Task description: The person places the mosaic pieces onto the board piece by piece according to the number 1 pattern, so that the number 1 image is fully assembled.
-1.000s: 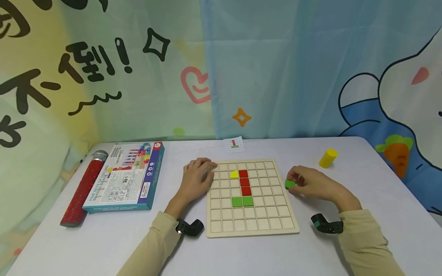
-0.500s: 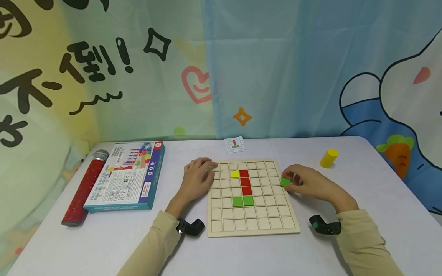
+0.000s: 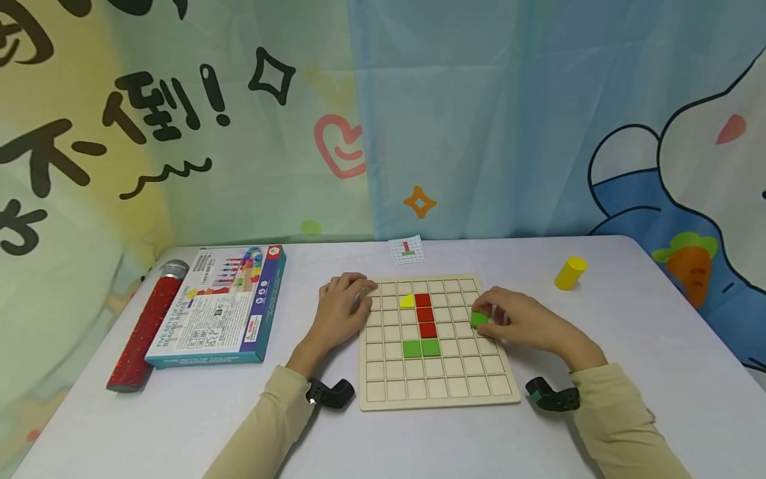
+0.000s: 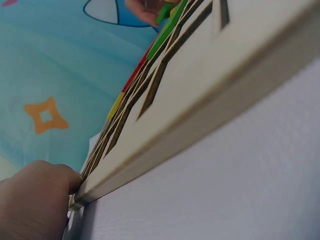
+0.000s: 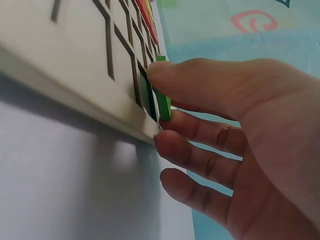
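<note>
A wooden grid board [image 3: 395, 391] lies on the table, with a yellow piece [image 3: 407, 302], a column of red squares [image 3: 423, 315] and two green squares [image 3: 421, 348] in its cells. My right hand [image 3: 526, 322] pinches another green square tile [image 3: 479, 319] over the board's right edge. In the right wrist view, thumb and index finger hold that tile [image 5: 164, 102] tilted on edge close over the grid, the other fingers loosely bent. My left hand [image 3: 342, 303] rests at the board's upper left, fingertips on its corner; the left wrist view shows it touching the rim.
Behind the board lies a small card [image 3: 406, 250] printed with a coloured grid pattern. A yellow cylinder [image 3: 570, 273] stands at the back right. At left are a flat printed box [image 3: 209, 313] and a red glittery tube [image 3: 146, 326] with a silver end.
My right hand has moved left with the green tile, from beside the board to over its right-hand cells. The left hand has stayed in place.
</note>
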`<state>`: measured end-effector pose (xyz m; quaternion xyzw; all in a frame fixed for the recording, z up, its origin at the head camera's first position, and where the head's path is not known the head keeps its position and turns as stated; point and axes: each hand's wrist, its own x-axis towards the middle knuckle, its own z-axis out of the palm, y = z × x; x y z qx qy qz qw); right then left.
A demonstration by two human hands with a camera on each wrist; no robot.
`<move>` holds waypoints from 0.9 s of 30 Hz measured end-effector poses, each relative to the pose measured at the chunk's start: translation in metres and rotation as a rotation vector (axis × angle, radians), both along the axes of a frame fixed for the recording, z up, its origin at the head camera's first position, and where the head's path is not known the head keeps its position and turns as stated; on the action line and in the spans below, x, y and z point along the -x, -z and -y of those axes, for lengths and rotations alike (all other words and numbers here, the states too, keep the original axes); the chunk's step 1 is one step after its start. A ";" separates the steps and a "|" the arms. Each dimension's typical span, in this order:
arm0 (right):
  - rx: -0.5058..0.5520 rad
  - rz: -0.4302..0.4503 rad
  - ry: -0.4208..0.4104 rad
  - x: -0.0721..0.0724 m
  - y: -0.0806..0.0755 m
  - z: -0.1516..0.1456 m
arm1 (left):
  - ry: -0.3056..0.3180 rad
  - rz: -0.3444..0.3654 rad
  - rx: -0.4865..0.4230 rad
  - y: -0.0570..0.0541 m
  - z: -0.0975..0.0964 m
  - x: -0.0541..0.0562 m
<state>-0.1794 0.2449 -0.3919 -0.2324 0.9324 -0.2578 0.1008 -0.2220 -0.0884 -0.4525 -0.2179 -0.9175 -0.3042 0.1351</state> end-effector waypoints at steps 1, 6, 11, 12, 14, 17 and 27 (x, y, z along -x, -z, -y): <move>-0.002 0.000 -0.005 0.000 0.000 0.001 | 0.000 0.001 0.001 0.000 0.000 0.000; -0.005 -0.014 -0.043 -0.001 0.001 0.010 | -0.001 0.009 0.003 0.000 0.000 0.000; -0.001 -0.026 -0.067 -0.003 0.001 0.018 | -0.004 0.022 0.007 0.000 0.000 0.000; 0.000 -0.027 -0.071 -0.004 0.002 0.019 | -0.004 0.020 0.006 0.000 0.000 0.000; 0.000 -0.023 -0.075 -0.005 0.002 0.022 | -0.003 0.020 0.003 0.000 0.000 0.000; -0.012 -0.022 -0.083 -0.007 0.003 0.026 | -0.003 0.021 0.004 0.000 0.000 0.000; 0.009 0.027 -0.128 -0.012 0.000 0.035 | -0.005 0.028 0.010 -0.001 -0.001 0.000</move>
